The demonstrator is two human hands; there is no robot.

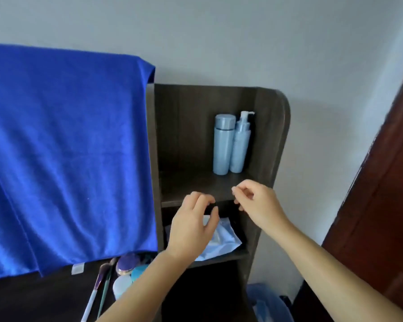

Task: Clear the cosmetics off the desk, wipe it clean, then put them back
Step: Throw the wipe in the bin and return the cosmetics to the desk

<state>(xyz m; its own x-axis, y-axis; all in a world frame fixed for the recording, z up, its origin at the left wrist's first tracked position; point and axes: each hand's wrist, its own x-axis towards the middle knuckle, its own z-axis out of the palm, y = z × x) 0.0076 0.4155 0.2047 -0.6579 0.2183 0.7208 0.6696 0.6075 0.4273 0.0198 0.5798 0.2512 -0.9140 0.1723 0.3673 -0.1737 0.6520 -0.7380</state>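
Two pale blue bottles stand together on the upper shelf of a dark wooden shelf unit (275,145): a capped bottle (222,145) and a pump bottle (241,145) to its right. My left hand (192,225) hovers in front of the shelf edge with loosely curled fingers and holds nothing. My right hand (256,201) is just below the bottles, fingers bent, also holding nothing. A light blue sachet (223,240) lies on the lower shelf, partly behind my left hand. On the dark desk (44,296) lie makeup brushes (98,287) and small jars (128,273).
A large blue towel (65,154) hangs over something at the left and reaches down to the desk. A brown door (386,194) is at the right. A blue-lined bin (268,303) sits on the floor beside the shelf unit.
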